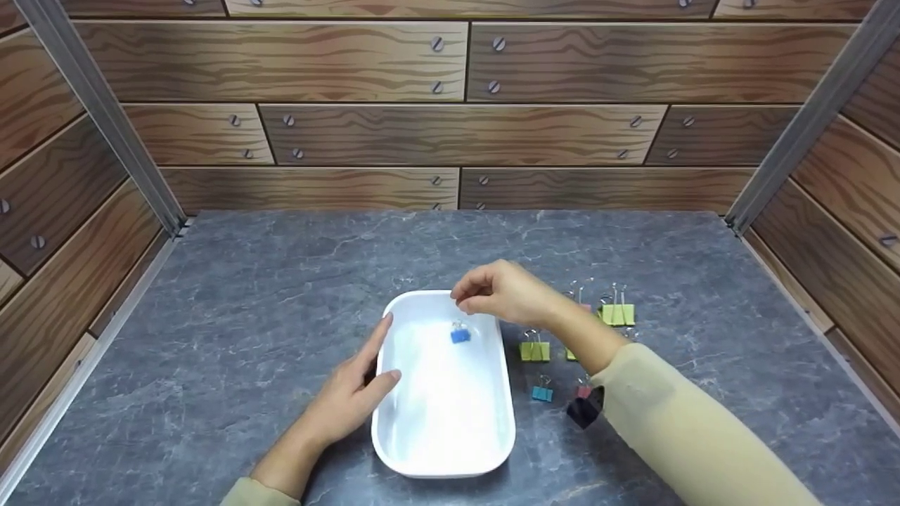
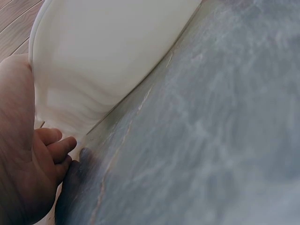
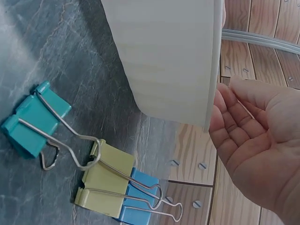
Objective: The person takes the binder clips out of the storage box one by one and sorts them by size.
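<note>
A white tub (image 1: 444, 422) stands on the grey marbled tabletop, with a small blue binder clip (image 1: 460, 334) inside near its far right. My left hand (image 1: 355, 390) grips the left wall, thumb over the rim; the left wrist view shows several fingers (image 2: 61, 149) bent against the outside. Above the far right rim hovers my right hand (image 1: 510, 292), fingers loosely bent, with no object visible between thumb and fingertips. Right of the tub lie yellow-green binder clips (image 1: 534, 351), a teal one (image 1: 542, 393) and a pink one (image 1: 583, 391). My right forearm covers some of them.
A larger yellow-green clip (image 1: 619, 314) lies farther back on the right. Wood-patterned panels (image 1: 365, 133) enclose the back and sides, with metal posts (image 1: 105, 112) at the corners. A black device (image 1: 583, 412) sits at the right cuff.
</note>
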`<state>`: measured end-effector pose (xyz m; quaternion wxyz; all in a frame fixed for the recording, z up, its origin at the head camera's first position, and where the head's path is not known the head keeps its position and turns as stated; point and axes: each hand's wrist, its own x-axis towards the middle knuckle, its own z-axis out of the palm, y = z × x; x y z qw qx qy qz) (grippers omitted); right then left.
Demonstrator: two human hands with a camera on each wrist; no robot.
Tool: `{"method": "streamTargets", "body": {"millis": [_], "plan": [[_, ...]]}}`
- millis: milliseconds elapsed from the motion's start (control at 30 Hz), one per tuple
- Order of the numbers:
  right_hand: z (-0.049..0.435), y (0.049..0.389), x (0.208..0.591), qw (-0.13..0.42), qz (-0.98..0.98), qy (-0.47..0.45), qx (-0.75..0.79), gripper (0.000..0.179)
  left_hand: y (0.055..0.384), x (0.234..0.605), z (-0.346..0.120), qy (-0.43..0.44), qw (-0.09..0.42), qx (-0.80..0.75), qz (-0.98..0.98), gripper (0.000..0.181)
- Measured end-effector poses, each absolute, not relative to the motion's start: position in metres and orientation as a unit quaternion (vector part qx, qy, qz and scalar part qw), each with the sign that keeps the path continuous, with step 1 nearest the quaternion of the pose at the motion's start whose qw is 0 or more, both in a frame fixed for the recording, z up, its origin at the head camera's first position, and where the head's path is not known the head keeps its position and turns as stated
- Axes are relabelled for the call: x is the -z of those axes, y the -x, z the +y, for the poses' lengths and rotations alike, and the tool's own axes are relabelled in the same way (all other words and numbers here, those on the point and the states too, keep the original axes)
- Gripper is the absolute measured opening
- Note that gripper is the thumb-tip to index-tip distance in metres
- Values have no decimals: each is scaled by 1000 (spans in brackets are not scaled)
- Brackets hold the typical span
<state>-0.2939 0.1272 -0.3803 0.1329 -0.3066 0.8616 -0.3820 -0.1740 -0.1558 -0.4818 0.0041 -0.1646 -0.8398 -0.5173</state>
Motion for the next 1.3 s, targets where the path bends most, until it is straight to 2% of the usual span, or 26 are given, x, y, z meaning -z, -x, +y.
{"method": "streamTargets", "body": {"millis": [567,867,1133,1300], "plan": [[126,302,396,49,882,372,285,17,174,482,-156,169,1,519,-838,76],[120,301,406,45,885,384,258,15,175,481,-156,169,5,516,-840,76],[117,297,411,14,887,409,214,17,174,481,-156,175,-1,524,-833,75],[114,297,414,39,893,395,212,15,174,482,-157,171,-5,523,-835,75]]}}
